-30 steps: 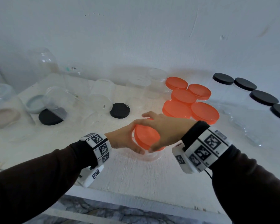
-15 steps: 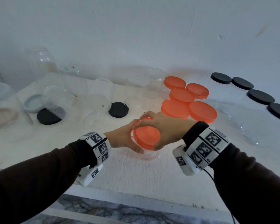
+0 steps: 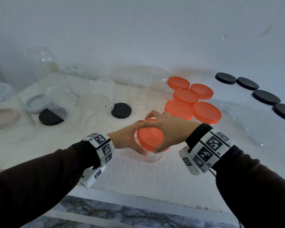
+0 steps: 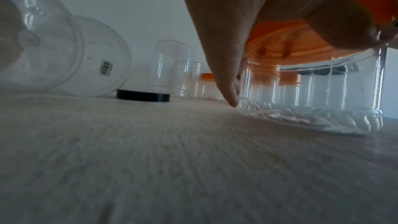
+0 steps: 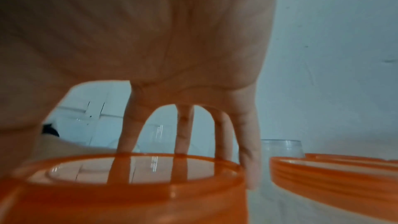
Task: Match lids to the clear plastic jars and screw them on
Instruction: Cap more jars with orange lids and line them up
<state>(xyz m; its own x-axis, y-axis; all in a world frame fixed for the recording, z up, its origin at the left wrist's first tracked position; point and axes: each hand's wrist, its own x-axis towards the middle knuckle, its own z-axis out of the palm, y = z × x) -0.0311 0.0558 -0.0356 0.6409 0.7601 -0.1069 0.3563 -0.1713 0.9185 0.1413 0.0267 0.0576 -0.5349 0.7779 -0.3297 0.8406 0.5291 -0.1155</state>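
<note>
Jar (image 3: 152, 156) with the orange lid (image 3: 149, 138) sits on the white table (image 3: 138, 175), near its front edge, between both hands. Compared with a second ago, the right hand (image 3: 169, 130) has turned a little on the lid: the raised forefinger now points further left, thumb at the near rim. Jar and lid are in the same spot. Right hand's fingers curl down over the lid's rim, gripping it. Left hand (image 3: 126, 139) wraps the jar's clear wall just below the lid, thumb on the near side, as before.

Jar looks empty, ribbed base flat on the table. Behind: five orange-lidded jars (image 3: 192, 102) clustered; four black-lidded jars (image 3: 253, 96) at right, all empty. Left side: open clear jars (image 3: 104, 96), some tipped over, and two loose black lids (image 3: 121, 110) lying flat.
</note>
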